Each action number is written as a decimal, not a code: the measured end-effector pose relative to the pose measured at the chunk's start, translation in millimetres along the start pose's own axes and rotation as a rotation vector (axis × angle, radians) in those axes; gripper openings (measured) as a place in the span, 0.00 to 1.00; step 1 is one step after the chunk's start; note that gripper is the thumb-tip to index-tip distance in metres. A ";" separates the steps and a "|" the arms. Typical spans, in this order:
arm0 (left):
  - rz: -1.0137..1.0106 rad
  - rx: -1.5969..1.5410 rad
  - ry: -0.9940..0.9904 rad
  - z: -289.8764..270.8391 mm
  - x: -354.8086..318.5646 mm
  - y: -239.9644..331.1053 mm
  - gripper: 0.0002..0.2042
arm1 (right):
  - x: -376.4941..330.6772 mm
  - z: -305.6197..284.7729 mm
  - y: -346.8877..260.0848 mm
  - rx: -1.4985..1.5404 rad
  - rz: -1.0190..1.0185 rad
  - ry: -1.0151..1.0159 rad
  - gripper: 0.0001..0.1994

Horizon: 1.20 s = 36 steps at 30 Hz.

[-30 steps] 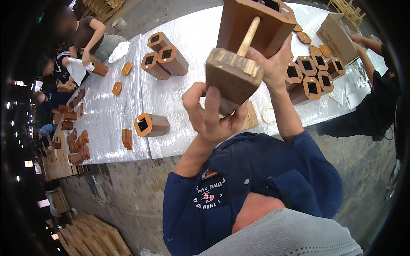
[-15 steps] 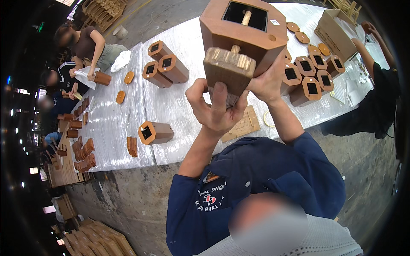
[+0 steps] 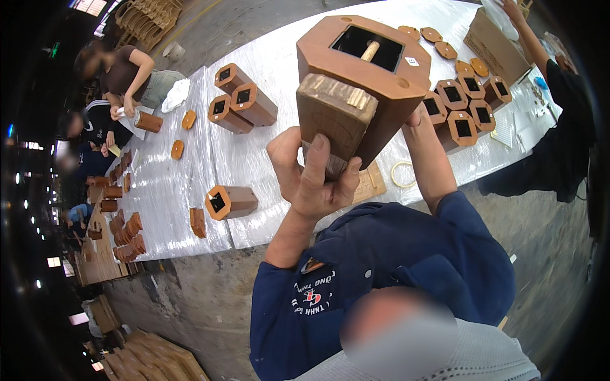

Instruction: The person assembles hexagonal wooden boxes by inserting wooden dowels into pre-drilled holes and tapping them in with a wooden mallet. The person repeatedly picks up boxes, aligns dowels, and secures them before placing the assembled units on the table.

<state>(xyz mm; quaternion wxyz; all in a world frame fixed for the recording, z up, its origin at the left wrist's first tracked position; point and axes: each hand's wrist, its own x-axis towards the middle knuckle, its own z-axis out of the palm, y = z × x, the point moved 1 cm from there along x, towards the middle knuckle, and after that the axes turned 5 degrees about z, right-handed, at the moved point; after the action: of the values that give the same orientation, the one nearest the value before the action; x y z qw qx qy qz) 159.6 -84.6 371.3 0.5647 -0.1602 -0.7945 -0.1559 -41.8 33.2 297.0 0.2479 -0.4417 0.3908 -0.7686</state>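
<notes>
On the plastic-wrapped desk (image 3: 159, 216), left, we see loose flat pieces (image 3: 189, 119) and four open boxes (image 3: 254, 105). Centre, our left grip (image 3: 314, 174) pinches a wooden block (image 3: 337, 120) before the raised brown box (image 3: 362, 70). A stick (image 3: 370, 51) shows inside its uncapped opening, apparently well in. Our right grip (image 3: 414, 119), mostly hidden by the box, we cannot tell. Right, more open boxes (image 3: 462, 129) and a carton (image 3: 497, 47) crowd the desk.

Plastic-wrapped desk (image 3: 165, 190) on a stained concrete floor (image 3: 197, 292)
Small bright lights (image 3: 38, 284) dot the dark left edge; stacked wooden frames (image 3: 146, 19) and a pale bucket (image 3: 173, 49) stand upper left.
</notes>
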 end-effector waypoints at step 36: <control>-0.635 0.471 -0.706 35.9 -273.7 -72.0 0.32 | -31.9 -10.1 15.9 0.158 0.097 0.009 0.51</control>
<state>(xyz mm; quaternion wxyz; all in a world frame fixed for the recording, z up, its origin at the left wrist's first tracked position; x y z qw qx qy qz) 183.3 -155.6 96.0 0.2087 0.1766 -0.9591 -0.0731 -34.5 51.1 265.4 0.3171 -0.3980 0.3511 -0.7860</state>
